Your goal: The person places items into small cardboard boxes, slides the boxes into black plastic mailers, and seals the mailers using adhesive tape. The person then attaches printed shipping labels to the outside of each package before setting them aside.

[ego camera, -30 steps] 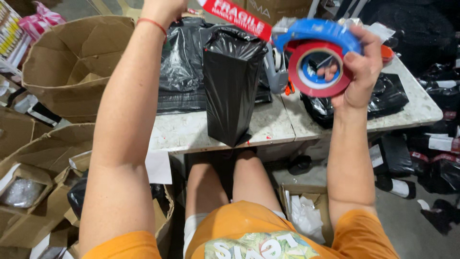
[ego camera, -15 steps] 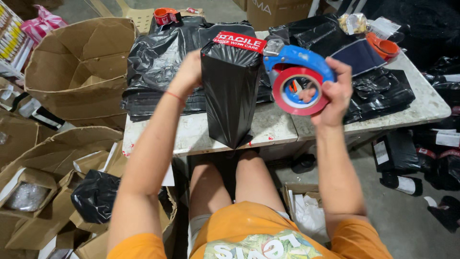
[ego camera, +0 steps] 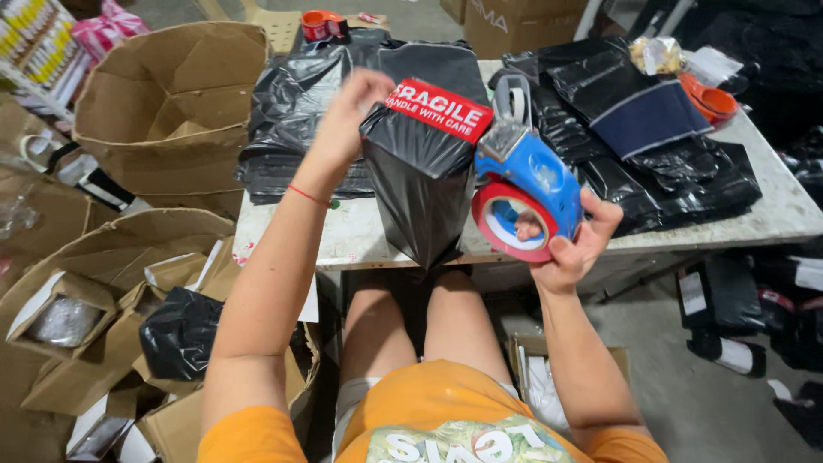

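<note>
Hands: left hand presses its fingers on the top of the upright black parcel at bench centre; right hand is closed around the blue tape dispenser, at the parcel's 3 o'clock edge. Step judged: taping the top shut. Next calls for drawing tape across and tearing. Versus half a second ago: dispenser lower, tilted, red tape further along.

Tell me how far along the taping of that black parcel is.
Done: a red warning tape strip lies across the top of the black parcel. In hand: the left hand steadies the parcel's top; the right hand holds the blue tape dispenser against its side. Left: more black bags on the table.
</note>
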